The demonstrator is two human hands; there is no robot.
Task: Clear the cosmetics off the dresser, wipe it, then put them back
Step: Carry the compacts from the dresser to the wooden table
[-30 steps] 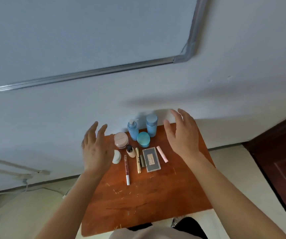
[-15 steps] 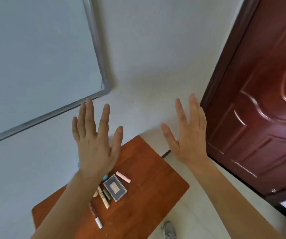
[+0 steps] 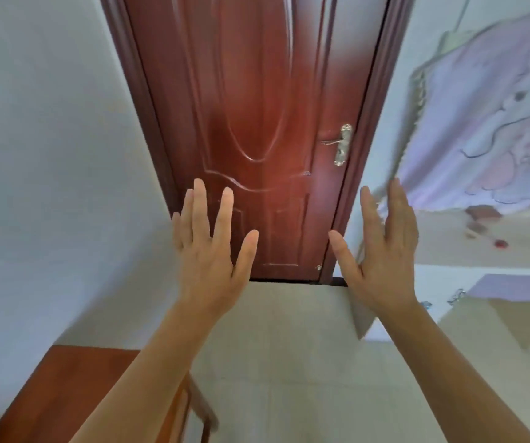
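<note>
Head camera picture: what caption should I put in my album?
Open left hand and right hand held up before a closed reddish door, dresser corner lower left.

Closed red-brown door (image 3: pixel 257 123), metal handle (image 3: pixel 342 143), tiled floor (image 3: pixel 289 362).

My left hand (image 3: pixel 207 260) and right hand (image 3: pixel 382 266) are bare; my left forearm (image 3: pixel 152 372) and right forearm (image 3: pixel 452 372) are bare and slender, uncovered to the frame's lower edge.
</note>
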